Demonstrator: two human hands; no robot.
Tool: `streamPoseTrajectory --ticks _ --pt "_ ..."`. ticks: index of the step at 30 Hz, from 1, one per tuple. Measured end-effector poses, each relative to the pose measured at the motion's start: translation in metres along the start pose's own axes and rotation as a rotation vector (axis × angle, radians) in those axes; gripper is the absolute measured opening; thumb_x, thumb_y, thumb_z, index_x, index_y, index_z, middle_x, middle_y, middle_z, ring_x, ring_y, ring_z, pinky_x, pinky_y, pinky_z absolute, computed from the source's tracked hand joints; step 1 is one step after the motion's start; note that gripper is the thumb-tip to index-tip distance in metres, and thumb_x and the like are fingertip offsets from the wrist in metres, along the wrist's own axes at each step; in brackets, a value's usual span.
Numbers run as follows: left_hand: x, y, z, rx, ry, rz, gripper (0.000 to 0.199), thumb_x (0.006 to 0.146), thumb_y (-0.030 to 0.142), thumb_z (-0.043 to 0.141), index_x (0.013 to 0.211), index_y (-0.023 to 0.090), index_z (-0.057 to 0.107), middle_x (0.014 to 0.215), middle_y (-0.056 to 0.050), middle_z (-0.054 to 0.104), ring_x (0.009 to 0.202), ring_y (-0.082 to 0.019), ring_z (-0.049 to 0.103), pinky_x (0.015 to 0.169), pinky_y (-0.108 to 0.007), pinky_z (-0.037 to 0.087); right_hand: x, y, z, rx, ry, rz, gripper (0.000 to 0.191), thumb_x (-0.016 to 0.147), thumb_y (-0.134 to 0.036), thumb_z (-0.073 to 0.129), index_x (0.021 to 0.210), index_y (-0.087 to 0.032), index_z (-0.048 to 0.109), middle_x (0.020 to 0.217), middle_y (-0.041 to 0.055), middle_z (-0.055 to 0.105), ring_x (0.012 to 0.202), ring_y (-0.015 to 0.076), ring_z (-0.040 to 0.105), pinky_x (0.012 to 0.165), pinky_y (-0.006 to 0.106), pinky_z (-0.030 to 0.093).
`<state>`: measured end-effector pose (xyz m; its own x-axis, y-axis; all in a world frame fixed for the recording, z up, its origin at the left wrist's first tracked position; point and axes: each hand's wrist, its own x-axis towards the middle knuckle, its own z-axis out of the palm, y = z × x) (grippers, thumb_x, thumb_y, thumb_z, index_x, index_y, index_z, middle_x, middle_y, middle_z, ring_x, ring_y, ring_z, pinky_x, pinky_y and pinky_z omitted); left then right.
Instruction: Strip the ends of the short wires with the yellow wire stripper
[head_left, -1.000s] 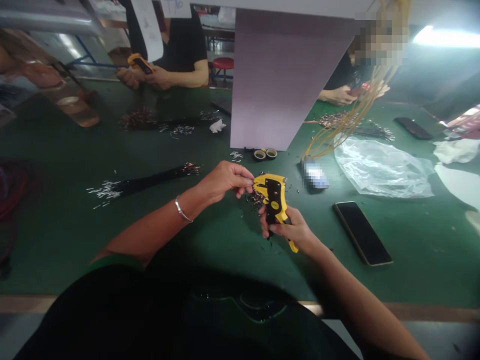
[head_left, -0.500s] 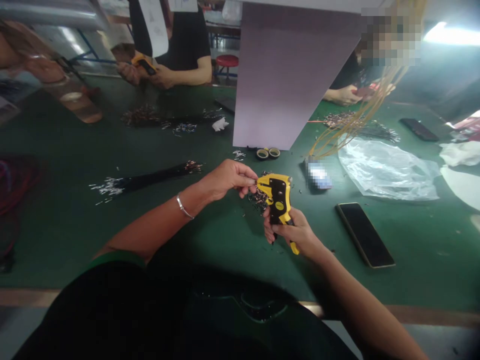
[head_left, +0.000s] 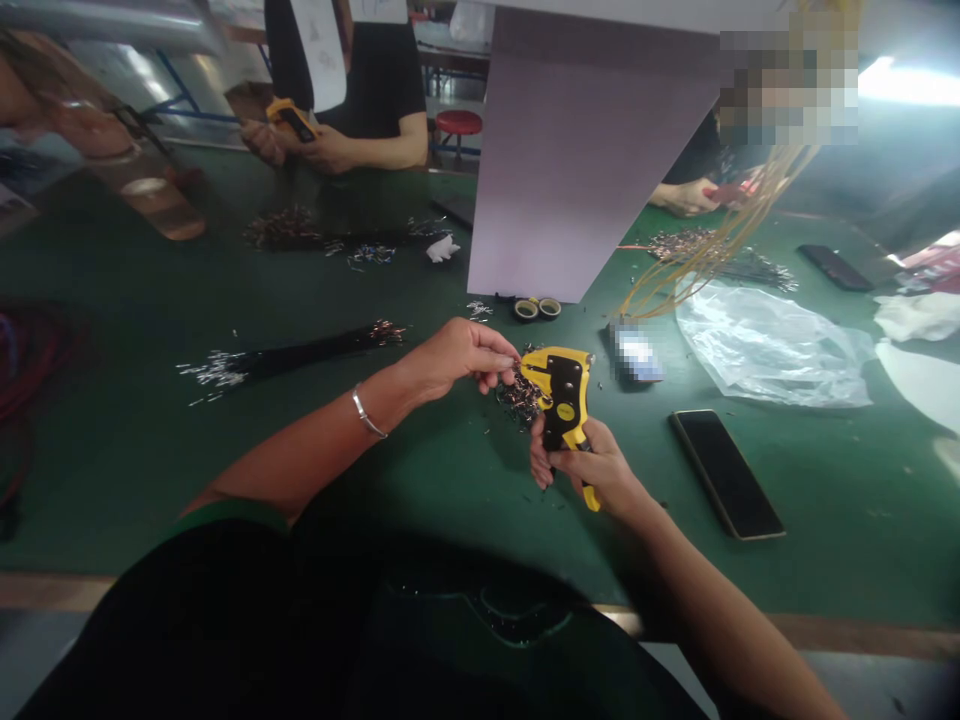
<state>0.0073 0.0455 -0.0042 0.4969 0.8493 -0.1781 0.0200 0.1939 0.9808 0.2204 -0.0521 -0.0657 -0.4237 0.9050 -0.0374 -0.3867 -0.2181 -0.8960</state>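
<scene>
My right hand (head_left: 581,458) is wrapped around the handles of a yellow and black wire stripper (head_left: 564,385), whose jaws point left. At those jaws, my left hand (head_left: 476,358) has thumb and forefinger closed in a pinch on a thin wire, barely visible between the fingertips. Beneath the tool and fingers lies a heap of short dark and coppery wire pieces (head_left: 517,395), partly hidden. To the left of my hands, a bundle of black wires (head_left: 300,355) rests on the green table (head_left: 420,480), with bright silvery ends on one side and coppery ends on the other.
A phone (head_left: 727,475) lies right of my right hand, below a clear plastic bag (head_left: 776,345). Two tape rolls (head_left: 538,309) sit by a tall pale panel (head_left: 562,160). Yellow wires (head_left: 720,235) hang at right. Across the table, a person's hands (head_left: 330,148) hold a similar tool.
The stripper and my right hand have shifted slightly right, leaving a small gap between the jaws and my left fingertips. My left hand stays nearly in place, still pinching.
</scene>
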Motion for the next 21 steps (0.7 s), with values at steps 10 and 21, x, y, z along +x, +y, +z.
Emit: streamPoseTrajectory --ticks 10,21 --pt "0.001 -0.001 0.000 0.005 -0.015 0.021 0.006 0.073 0.016 0.073 0.075 0.010 0.072 0.063 -0.005 0.069 0.047 -0.007 0.055 0.046 -0.023 0.043 -0.002 -0.004 0.003 -0.009 -0.029 0.053 0.023 0.070 -0.016 0.073 0.090 -0.016 0.061 0.065 -0.0016 0.060 0.050 0.0133 0.055 0.048 0.032 0.050" --pt "0.013 -0.018 -0.006 -0.035 -0.033 -0.001 0.008 0.070 0.015 0.074 0.075 0.010 0.072 0.061 -0.005 0.070 0.046 -0.008 0.057 0.046 -0.023 0.043 0.000 0.008 0.007 -0.099 0.050 0.034 0.021 0.072 -0.022 0.074 0.085 -0.017 0.058 0.063 -0.0032 0.057 0.048 0.0119 0.054 0.048 0.030 0.048"
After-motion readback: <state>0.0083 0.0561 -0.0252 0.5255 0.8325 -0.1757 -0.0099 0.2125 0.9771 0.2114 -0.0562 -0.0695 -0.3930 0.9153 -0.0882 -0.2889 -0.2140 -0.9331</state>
